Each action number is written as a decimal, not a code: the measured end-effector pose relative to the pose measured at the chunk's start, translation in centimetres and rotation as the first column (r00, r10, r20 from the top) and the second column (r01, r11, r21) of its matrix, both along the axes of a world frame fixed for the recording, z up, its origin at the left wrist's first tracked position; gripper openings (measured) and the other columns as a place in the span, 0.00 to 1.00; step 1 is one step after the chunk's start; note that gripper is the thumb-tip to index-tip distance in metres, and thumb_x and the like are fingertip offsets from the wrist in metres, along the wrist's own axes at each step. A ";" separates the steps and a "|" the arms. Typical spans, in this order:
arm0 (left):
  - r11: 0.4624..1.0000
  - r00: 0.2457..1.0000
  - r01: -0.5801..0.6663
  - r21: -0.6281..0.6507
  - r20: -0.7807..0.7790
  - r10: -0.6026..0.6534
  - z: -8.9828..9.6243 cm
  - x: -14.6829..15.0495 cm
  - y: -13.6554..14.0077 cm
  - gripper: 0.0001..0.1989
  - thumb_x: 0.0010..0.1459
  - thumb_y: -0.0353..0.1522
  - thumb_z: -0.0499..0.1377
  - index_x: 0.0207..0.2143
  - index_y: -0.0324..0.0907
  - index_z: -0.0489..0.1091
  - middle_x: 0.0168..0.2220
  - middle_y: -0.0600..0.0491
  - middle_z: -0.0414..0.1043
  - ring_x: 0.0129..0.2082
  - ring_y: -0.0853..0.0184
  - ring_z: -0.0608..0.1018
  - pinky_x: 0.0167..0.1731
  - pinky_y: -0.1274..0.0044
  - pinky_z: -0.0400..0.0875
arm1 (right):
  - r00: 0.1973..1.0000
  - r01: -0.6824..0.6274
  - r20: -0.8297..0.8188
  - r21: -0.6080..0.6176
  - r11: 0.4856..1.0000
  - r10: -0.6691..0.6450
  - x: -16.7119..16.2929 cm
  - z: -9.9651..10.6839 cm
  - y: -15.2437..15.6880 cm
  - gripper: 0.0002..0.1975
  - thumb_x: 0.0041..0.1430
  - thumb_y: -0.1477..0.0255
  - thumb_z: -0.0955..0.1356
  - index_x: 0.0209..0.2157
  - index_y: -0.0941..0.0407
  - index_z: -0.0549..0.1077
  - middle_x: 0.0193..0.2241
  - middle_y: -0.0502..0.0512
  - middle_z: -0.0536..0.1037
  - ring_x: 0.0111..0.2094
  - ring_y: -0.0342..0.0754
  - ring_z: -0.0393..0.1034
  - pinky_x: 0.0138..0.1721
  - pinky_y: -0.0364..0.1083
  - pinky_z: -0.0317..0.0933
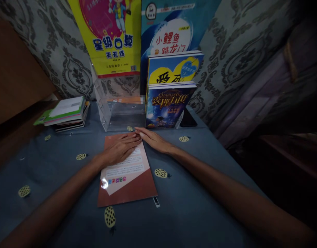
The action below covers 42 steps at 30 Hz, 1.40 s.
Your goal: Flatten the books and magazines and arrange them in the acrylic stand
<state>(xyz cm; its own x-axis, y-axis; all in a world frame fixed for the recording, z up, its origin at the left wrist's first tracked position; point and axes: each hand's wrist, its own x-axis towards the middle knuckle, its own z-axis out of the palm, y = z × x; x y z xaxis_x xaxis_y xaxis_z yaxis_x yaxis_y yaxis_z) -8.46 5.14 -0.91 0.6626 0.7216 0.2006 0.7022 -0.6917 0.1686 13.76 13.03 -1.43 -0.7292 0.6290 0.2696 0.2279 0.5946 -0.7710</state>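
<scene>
A reddish-brown book (127, 194) with a pale text panel lies on the cloth in front of me, its print upside down. My left hand (122, 148) rests flat across the upper part of its cover, fingers stretched out to the right. Beside the book's far right corner is my right hand (155, 141), palm down with extended fingers, the tips meeting those of my left hand at the book's edge. Just beyond both hands stands a clear plastic book rack (103, 110). The right fingertips hide that corner of the book.
In the rack stand a yellow book (114, 62), a teal book (197, 17), a blue-and-yellow book (153, 67) and a dark blue book (169, 106). A black flat object (188, 119) lies right of it. A book stack (68, 112) sits left. Pineapple-print cloth (189, 193) covers the table.
</scene>
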 end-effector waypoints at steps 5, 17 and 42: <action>1.000 1.000 -0.003 -0.012 0.005 0.004 0.0 0.1 -0.1 0.24 0.74 0.36 0.42 0.67 0.43 0.59 0.68 0.50 0.60 0.71 0.63 0.57 0.69 0.61 0.52 | 1.000 0.004 -0.013 -0.009 1.000 -0.004 0.0 -0.4 0.2 0.26 0.72 0.58 0.57 0.65 0.53 0.64 0.64 0.58 0.69 0.64 0.53 0.64 0.66 0.59 0.55; 1.000 1.000 0.003 -0.023 0.003 -0.003 0.3 0.2 -0.2 0.24 0.74 0.36 0.42 0.68 0.43 0.58 0.68 0.48 0.59 0.70 0.62 0.58 0.68 0.59 0.53 | 1.000 -0.003 0.024 0.007 1.000 0.003 0.0 0.2 -0.2 0.25 0.72 0.60 0.56 0.63 0.56 0.65 0.62 0.61 0.70 0.63 0.54 0.65 0.66 0.60 0.56; 0.988 0.999 0.034 -0.149 0.003 -0.034 2.7 1.8 -4.6 0.21 0.73 0.33 0.46 0.65 0.47 0.63 0.68 0.52 0.60 0.71 0.64 0.57 0.69 0.62 0.52 | 0.997 -0.023 0.071 0.165 0.986 0.012 0.1 -1.4 0.0 0.24 0.71 0.59 0.57 0.62 0.50 0.68 0.61 0.57 0.72 0.64 0.55 0.64 0.66 0.64 0.56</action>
